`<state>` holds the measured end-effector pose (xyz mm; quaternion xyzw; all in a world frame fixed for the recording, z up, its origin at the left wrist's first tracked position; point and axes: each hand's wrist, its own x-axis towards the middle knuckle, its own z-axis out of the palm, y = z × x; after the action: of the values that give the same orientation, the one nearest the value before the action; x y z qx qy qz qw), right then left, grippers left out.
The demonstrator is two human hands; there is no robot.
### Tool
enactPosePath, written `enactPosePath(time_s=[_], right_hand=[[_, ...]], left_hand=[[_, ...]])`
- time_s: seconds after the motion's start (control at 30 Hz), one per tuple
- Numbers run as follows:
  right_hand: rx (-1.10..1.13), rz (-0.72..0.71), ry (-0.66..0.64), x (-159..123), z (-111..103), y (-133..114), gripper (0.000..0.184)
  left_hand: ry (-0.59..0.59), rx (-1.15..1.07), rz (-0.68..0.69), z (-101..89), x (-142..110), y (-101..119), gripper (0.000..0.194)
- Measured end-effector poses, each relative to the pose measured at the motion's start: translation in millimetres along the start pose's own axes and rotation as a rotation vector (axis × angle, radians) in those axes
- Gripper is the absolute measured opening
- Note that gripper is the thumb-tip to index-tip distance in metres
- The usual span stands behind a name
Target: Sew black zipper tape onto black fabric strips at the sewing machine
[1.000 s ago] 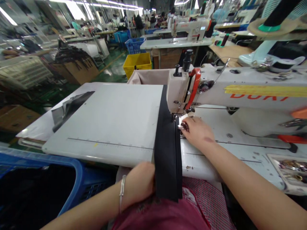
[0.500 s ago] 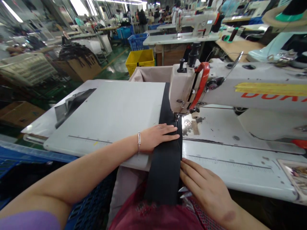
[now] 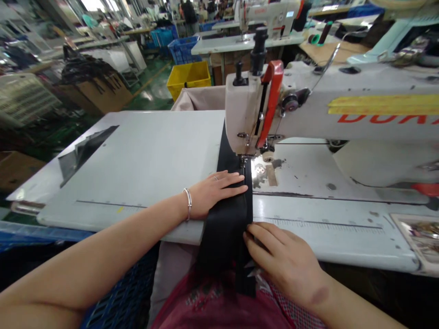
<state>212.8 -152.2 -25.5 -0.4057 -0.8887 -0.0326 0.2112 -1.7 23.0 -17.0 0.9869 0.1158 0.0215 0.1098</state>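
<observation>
A long black fabric strip runs under the needle and presser foot of a white sewing machine. A narrow black band lies along its right side, its near end hanging over the table edge. My left hand rests flat on the strip just before the presser foot, fingers spread. At the strip's right edge, nearer to me, my right hand pinches it between thumb and fingers. Pointed metal blades, apparently thread snips, stick out beneath this hand; their handles are hidden.
The white table extends left, with a ruler line printed on it. Behind it are a fabric-lined bin and a yellow crate. A blue crate stands below left. Another sewing machine is farther back.
The view has shifted, so everything sits farther left and higher. My right fingers have curled from lying along the strip to pinching its edge. The narrow band now hangs apart from the wider fabric.
</observation>
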Motion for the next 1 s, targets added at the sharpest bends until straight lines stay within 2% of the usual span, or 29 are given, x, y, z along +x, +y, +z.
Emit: enactPosePath(time_s=[0.3,0.57,1.0], right_hand=[[0.059,-0.048,0.047,1,-3,4,0.031],[0.041,-0.075,0.056,6,-9,7,0.038],[0.029,-0.103,0.068,9,-6,15,0.036]], left_hand=[[-0.010,-0.003,0.017,-6.6,1,-4,0.070],[-0.050,0.017,0.053,-9.7,1,-4,0.089],[-0.024,0.023,0.051,-13.2,2,-2,0.088]])
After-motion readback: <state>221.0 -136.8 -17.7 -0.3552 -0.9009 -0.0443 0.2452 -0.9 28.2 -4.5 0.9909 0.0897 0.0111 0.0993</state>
